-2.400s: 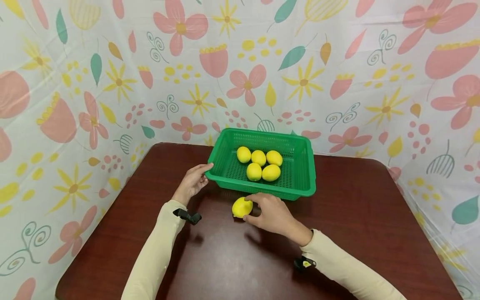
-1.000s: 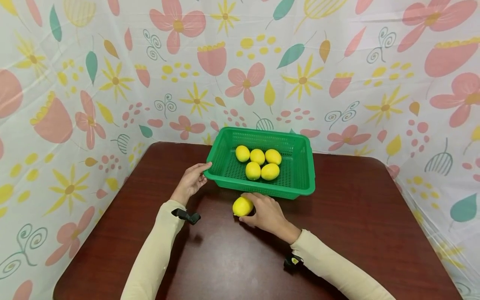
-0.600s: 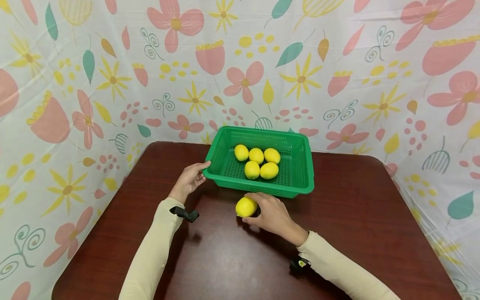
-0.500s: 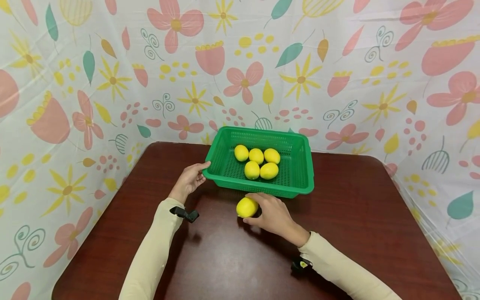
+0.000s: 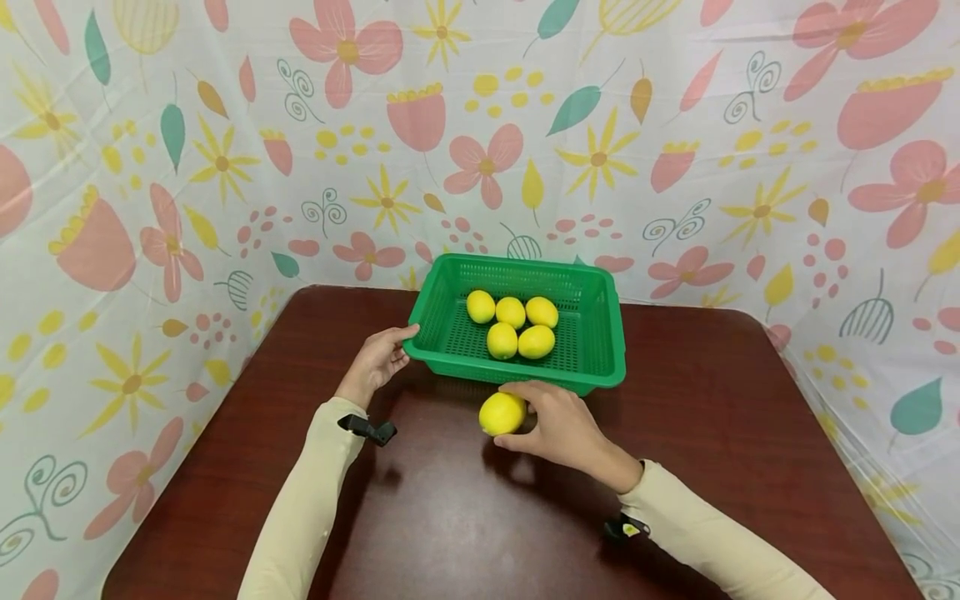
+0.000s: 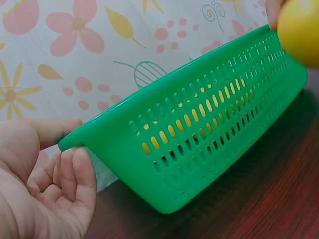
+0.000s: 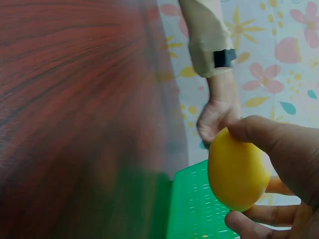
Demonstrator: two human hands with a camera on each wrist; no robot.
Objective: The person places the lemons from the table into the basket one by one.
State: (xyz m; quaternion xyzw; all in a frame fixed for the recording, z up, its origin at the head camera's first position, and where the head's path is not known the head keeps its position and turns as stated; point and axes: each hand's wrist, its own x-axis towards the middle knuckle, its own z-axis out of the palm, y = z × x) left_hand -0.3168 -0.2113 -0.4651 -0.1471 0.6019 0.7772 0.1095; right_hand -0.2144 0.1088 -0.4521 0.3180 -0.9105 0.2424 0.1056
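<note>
A yellow lemon (image 5: 502,414) is held between the thumb and fingers of my right hand (image 5: 558,425), in front of the basket's near side. In the right wrist view the lemon (image 7: 237,172) shows close up, pinched by the thumb above and fingertips below. My left hand (image 5: 377,360) grips the near left corner of the green plastic basket (image 5: 480,367). The left wrist view shows that thumb over the basket rim (image 6: 114,110) and curled fingers beneath it. Several lemons (image 5: 502,341) lie together on the basket floor.
The basket stands on a dark red-brown table (image 5: 442,517), near its back edge. Behind and to both sides hangs a white cloth (image 5: 480,83) printed with flowers and leaves. A black wrist strap (image 5: 367,429) is on the left sleeve.
My right hand has shifted slightly right with the lemon, which now sits a little farther right in the head view. My left hand keeps its grip on the basket corner.
</note>
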